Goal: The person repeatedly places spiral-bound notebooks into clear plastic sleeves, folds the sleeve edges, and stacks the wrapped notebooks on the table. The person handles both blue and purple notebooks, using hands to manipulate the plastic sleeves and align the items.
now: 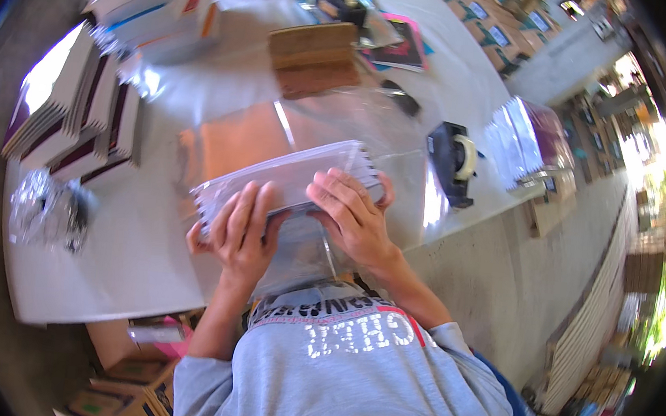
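Observation:
Between my two hands, over the near part of the table, stands a stack of white-edged notebooks (pixel 289 171), tilted up to the right. My left hand (pixel 242 228) is closed round its left end, fingers over the top and thumb below. At the right end my right hand (pixel 352 214) grips it the same way. The covers are hidden, and motion blurs the page edges. Below and behind the stack lies a clear plastic sheet (pixel 390 146), with an orange-brown flat piece (pixel 236 138) showing through it.
A black tape dispenser (pixel 449 167) stands right, near a plastic-wrapped book stack (pixel 530 142) at the table edge. Book stacks (pixel 80 111) and crumpled clear plastic (pixel 48 207) lie left. Farther back are a brown cardboard piece (pixel 314 57) and a small dark object (pixel 400 97).

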